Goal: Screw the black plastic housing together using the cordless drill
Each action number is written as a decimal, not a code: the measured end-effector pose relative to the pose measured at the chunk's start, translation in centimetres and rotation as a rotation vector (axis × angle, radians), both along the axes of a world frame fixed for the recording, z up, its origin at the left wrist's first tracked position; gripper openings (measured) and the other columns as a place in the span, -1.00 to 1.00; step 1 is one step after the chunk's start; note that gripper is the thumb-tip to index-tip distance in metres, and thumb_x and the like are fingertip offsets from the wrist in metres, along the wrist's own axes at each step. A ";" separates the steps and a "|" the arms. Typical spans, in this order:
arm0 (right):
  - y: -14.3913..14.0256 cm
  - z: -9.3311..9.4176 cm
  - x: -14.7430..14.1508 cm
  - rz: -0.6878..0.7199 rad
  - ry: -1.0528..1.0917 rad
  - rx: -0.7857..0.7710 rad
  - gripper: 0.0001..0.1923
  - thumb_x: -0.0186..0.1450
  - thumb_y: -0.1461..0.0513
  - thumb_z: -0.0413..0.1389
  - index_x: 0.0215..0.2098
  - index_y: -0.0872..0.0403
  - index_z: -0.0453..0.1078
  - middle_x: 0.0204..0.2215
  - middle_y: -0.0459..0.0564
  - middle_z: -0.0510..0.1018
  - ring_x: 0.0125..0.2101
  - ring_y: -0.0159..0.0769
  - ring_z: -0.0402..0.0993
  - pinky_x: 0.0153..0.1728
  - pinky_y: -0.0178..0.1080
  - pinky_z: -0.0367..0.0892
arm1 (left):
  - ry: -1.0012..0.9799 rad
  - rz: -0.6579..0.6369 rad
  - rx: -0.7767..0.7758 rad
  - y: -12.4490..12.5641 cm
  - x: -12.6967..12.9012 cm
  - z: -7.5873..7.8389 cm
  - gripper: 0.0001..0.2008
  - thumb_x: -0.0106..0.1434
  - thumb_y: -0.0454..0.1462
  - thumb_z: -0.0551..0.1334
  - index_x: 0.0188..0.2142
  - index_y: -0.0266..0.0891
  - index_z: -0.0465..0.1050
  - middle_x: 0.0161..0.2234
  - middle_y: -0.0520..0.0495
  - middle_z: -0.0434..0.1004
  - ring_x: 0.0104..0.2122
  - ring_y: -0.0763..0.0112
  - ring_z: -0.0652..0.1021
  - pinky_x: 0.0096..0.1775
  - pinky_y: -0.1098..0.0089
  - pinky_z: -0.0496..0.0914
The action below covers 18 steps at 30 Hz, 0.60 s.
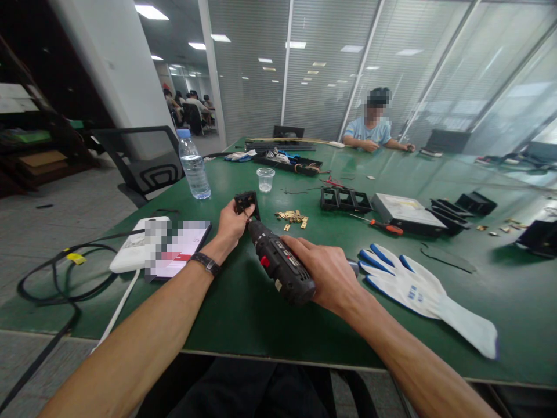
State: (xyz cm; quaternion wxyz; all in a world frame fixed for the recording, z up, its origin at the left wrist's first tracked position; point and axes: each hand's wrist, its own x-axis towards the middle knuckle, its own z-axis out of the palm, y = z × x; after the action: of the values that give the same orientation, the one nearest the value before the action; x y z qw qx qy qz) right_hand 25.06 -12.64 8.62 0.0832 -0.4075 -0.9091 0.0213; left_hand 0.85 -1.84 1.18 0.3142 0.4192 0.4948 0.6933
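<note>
Fingers of the left hand [230,223] pinch a small black part [245,202], held upright on the green table [243,302]. Just right of it, the right hand [324,270] wraps closed around a black electric screwdriver [278,261], tip touching the part. White-and-blue gloves [413,290] lie further right.

Right hand [327,273] drives electric screwdriver [281,264] into left-held black part [245,202].

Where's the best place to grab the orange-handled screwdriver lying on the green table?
Probably the orange-handled screwdriver's thick orange grip, at its right end, coming from above. It lies flat with its thin shaft pointing left; the silver box sits close behind, so the near side is freer.
</note>
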 end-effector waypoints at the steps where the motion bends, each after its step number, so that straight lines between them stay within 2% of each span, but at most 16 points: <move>1: 0.0 0.0 0.0 0.003 0.009 0.002 -0.29 0.19 0.12 0.10 0.28 -0.10 0.00 0.02 0.01 0.46 -0.17 -0.13 0.50 -0.33 -0.24 0.21 | 0.000 0.001 -0.002 0.0 0.0 0.0 -0.57 -0.09 -0.16 0.41 -0.22 -0.29 0.46 -0.32 -0.07 0.52 -0.44 0.46 0.46 -0.34 0.39 0.40; 18: 0.1 -0.1 0.2 0.027 0.030 0.016 -0.28 0.16 0.14 0.11 0.25 -0.09 0.01 0.00 0.00 0.47 -0.21 -0.13 0.50 -0.39 -0.25 0.16 | -0.013 -0.002 -0.003 0.0 0.0 0.0 -0.58 -0.07 -0.18 0.40 -0.21 -0.30 0.46 -0.32 -0.08 0.52 -0.44 0.46 0.47 -0.34 0.38 0.41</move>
State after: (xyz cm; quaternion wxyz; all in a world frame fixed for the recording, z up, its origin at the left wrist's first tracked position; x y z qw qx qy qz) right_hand 25.23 -12.59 8.56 0.0998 -0.3940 -0.9135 0.0212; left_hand 0.85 -1.83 1.21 0.3187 0.4150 0.4933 0.6949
